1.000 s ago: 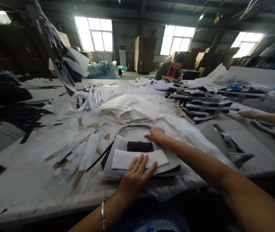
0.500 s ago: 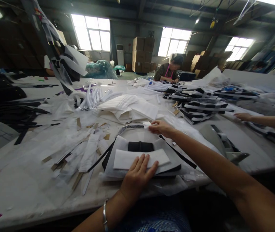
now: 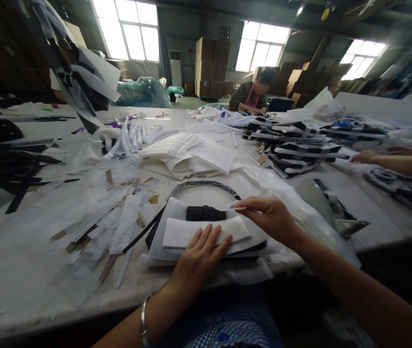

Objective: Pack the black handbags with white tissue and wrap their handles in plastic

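Observation:
A black handbag (image 3: 150, 238) lies before me near the table's front edge, its wrapped handle (image 3: 206, 184) arching away from me. White translucent sheeting (image 3: 172, 208) covers most of the bag, with a black rolled piece (image 3: 206, 213) on top. My left hand (image 3: 200, 253) rests flat, fingers stretched, on a white foam strip (image 3: 180, 233) across the bag. Above the bag's right side, my right hand (image 3: 269, 217) pinches a small white piece (image 3: 238, 208) between thumb and fingers, seen nearly edge-on.
Paper and cardboard scraps (image 3: 128, 220) spread on the left. Beyond the bag is a pile of white padding sheets (image 3: 187, 152). To the right stand a grey tape dispenser (image 3: 331, 210) and wrapped handles (image 3: 300, 154). A co-worker's hand (image 3: 367, 157) is at far right; another person (image 3: 251, 96) sits across.
My right hand has come back toward me with the small white piece, from beside the handle's top to over the bag's right side. My left hand stays on the foam strip.

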Demonstrator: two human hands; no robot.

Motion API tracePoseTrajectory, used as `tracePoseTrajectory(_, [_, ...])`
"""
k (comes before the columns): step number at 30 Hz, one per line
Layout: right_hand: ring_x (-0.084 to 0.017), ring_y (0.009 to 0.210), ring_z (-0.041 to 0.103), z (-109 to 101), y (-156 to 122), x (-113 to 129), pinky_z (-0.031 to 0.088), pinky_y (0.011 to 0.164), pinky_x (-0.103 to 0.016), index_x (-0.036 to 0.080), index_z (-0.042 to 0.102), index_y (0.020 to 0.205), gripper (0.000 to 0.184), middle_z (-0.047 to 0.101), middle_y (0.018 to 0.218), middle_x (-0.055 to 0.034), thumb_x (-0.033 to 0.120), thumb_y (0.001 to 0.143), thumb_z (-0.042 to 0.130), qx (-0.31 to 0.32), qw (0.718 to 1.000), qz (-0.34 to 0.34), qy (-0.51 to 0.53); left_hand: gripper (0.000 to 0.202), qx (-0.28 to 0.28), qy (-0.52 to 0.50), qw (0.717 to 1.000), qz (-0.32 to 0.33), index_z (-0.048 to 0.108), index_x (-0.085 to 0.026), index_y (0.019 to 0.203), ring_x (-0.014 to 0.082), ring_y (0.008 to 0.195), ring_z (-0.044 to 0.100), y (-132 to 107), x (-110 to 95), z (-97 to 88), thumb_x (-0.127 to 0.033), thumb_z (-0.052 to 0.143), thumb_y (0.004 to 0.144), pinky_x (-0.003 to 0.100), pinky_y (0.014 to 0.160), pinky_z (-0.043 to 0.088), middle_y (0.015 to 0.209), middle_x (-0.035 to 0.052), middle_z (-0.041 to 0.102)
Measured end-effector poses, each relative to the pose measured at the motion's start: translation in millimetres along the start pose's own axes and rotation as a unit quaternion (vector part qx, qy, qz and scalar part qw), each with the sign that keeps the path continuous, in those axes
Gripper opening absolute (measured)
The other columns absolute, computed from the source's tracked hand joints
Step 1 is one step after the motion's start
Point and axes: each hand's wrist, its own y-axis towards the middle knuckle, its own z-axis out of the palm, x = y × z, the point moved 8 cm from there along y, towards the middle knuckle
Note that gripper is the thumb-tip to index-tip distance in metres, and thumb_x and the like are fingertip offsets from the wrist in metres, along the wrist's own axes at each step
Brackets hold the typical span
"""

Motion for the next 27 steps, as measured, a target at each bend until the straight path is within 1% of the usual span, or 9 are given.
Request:
tracePoseTrajectory(3, [-0.019,0.096,0.075,7,-34,14,0.059,0.090,-0.029,0.025,0.079,0.104,0.022,0.079,0.103,-0.0021,0.017,0.091,0.063,0.010,0.995,-0.085,-0.050,0.043,-0.009,-0.015,1.000,0.003,0.053,-0.023,0.142,0.0290,0.132,0.055,1,0,-3.2,-0.016,0.039,0.103,0.045,0.106,0.051,0.141,0.0101,0.060])
tracePoseTrajectory(6, [-0.018,0.101,0.073,17,-61,16,0.056,0.099,-0.032,0.026,0.075,0.112,0.030,0.078,0.107,-0.0021,0.011,0.093,0.057,0.010,0.983,-0.156,-0.094,0.034,-0.014,-0.031,0.999,0.006,0.062,-0.017,0.129,0.0289,0.132,0.055,0,1,-3.8,-0.017,0.041,0.102,0.045,0.108,0.050,0.137,0.0108,0.063])
tracePoseTrajectory(11, [-0.019,0.111,0.070,29,-86,16,0.053,0.105,-0.040,0.027,0.070,0.121,0.037,0.076,0.114,-0.0033,0.008,0.094,0.054,0.002,0.967,-0.212,-0.141,0.035,-0.018,-0.072,0.997,-0.018,0.058,-0.010,0.132,0.0267,0.136,0.052,-3,5,-2.3,-0.019,0.039,0.103,0.044,0.111,0.047,0.140,0.0107,0.061])
tracePoseTrajectory(15, [-0.020,0.114,0.068,32,-90,16,0.052,0.106,-0.043,0.027,0.069,0.123,0.037,0.075,0.116,-0.0041,0.009,0.094,0.055,-0.020,0.963,-0.221,-0.152,0.040,-0.047,-0.095,0.994,-0.038,0.054,-0.017,0.139,0.0250,0.134,0.053,-4,8,-9.7,-0.031,0.048,0.102,0.042,0.112,0.046,0.150,0.0142,0.049])
tracePoseTrajectory(17, [-0.021,0.117,0.067,32,-93,15,0.050,0.108,-0.044,0.026,0.068,0.125,0.037,0.074,0.119,-0.0046,0.009,0.094,0.055,-0.020,0.962,-0.224,-0.155,0.045,-0.032,-0.096,0.994,-0.030,0.049,-0.022,0.145,0.0241,0.134,0.053,-2,6,-10.3,-0.035,0.051,0.101,0.043,0.114,0.043,0.153,0.0125,0.046])
tracePoseTrajectory(20, [-0.022,0.120,0.065,26,-107,17,0.048,0.109,-0.047,0.028,0.065,0.128,0.040,0.073,0.122,-0.0046,0.009,0.093,0.059,-0.044,0.961,-0.226,-0.151,0.045,0.007,-0.101,0.995,-0.012,0.048,-0.023,0.146,0.0232,0.136,0.051,-1,3,-7.2,-0.031,0.048,0.102,0.045,0.117,0.038,0.147,0.0068,0.054])
tracePoseTrajectory(23, [-0.022,0.111,0.069,18,-132,16,0.055,0.099,-0.043,0.028,0.066,0.126,0.039,0.075,0.115,-0.0053,0.011,0.091,0.063,-0.104,0.963,-0.197,-0.149,0.043,0.023,-0.102,0.994,-0.016,0.050,-0.023,0.145,0.0227,0.136,0.051,-1,4,-4.7,-0.028,0.049,0.102,0.045,0.118,0.037,0.145,0.0044,0.056])
tracePoseTrajectory(25, [-0.023,0.103,0.071,26,-150,10,0.058,0.091,-0.042,0.026,0.068,0.121,0.032,0.076,0.109,-0.0065,0.017,0.091,0.067,-0.114,0.966,-0.157,-0.169,0.043,0.028,-0.102,0.994,-0.018,0.049,-0.024,0.145,0.0228,0.136,0.051,-1,4,-3.3,-0.026,0.050,0.102,0.045,0.118,0.038,0.146,0.0025,0.054])
tracePoseTrajectory(27, [-0.027,0.101,0.070,43,-163,1,0.058,0.089,-0.045,0.024,0.069,0.120,0.031,0.076,0.108,-0.0084,0.028,0.089,0.071,-0.099,0.965,-0.125,-0.209,0.045,0.030,-0.103,0.994,-0.017,0.048,-0.024,0.146,0.0230,0.136,0.051,-1,4,-3.0,-0.025,0.051,0.101,0.046,0.117,0.038,0.147,0.0015,0.053])
